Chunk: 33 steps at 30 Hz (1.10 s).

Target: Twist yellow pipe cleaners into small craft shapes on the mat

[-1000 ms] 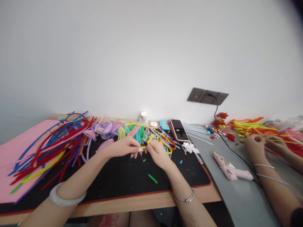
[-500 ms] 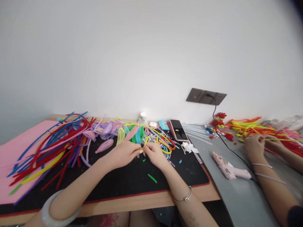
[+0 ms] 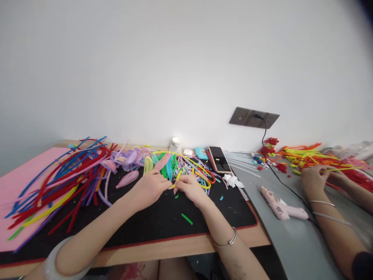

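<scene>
"In the head view, where is the short yellow fuzzy stem point(image 3: 179, 174)?"
"Between the hands, over the black, red-edged desk mat point(image 3: 157, 219); its visible length slants away, leaning slightly right."
"Which hand is nearer?"
"Neither clearly; they meet at it. The right hand point(image 3: 189, 188) pinches it; the left hand point(image 3: 153, 189) presses its fingertips together, seemingly on its near end."

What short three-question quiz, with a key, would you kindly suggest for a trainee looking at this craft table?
1. What colour is the pipe cleaner at the fingers of the person's right hand? A) purple B) yellow C) blue
2. True or false: The glue gun lies on the grey surface.
3. Fill in: The wide white bangle is on the person's ____ arm.

Key: 1 B; 2 true; 3 left.
</scene>
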Tool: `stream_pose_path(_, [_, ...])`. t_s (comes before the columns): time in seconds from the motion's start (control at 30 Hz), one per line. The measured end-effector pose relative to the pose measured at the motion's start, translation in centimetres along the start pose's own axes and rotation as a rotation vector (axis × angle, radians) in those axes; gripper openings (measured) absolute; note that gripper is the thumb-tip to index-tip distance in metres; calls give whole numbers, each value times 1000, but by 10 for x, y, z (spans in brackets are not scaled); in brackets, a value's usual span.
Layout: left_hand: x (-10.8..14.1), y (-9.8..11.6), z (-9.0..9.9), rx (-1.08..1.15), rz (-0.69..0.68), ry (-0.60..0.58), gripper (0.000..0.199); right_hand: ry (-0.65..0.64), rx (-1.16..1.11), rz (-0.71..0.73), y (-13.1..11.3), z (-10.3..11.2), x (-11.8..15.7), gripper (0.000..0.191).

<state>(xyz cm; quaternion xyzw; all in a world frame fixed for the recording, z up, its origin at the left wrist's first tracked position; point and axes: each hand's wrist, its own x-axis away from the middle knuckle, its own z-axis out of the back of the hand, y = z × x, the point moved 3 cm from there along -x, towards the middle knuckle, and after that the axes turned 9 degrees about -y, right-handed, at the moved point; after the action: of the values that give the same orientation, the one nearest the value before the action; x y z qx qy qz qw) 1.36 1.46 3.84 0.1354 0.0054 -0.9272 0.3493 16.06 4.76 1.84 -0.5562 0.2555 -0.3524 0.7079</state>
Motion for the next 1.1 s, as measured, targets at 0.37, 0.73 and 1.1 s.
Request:
stream_pose_path(0.37, [5,-8,11,867,232,-441,35,-29,390,370,-17,-6,9,26])
stream_pose_path(0.73, [10,-1,6,144,68,-56,28,-64,-187,22,0,-5,3,18])
stream_pose_path(1.1, [6,-1,11,461,194,-187,31,-72,-45,110,-3,-3,4,20])
